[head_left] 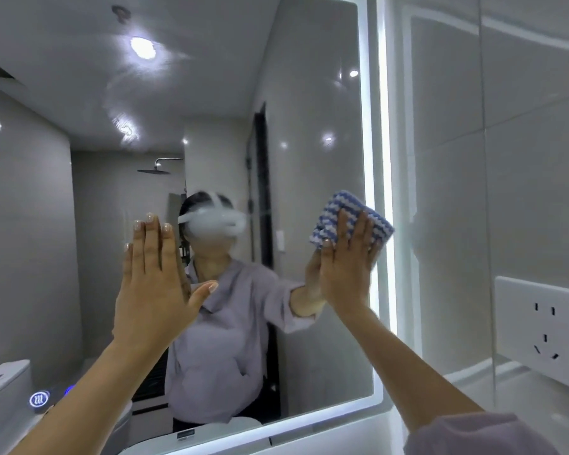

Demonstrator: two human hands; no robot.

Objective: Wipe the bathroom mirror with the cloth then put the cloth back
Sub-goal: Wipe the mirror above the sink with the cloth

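The person is mid-wipe, I'd say, with the right hand [345, 274] pressing the blue-and-white cloth [337, 208] under straight fingers onto the mirror [211, 93] near its lit right edge, the left hand [151, 277] flat and empty at the glass, so next likely comes a firm sweep across.

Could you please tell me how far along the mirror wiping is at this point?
Done: nothing certain; smeary streaks show high on the mirror. In hand: the right hand presses the striped cloth flat against the mirror near its lit right edge; the left hand is open. Left: the remaining wiping, then returning the cloth.
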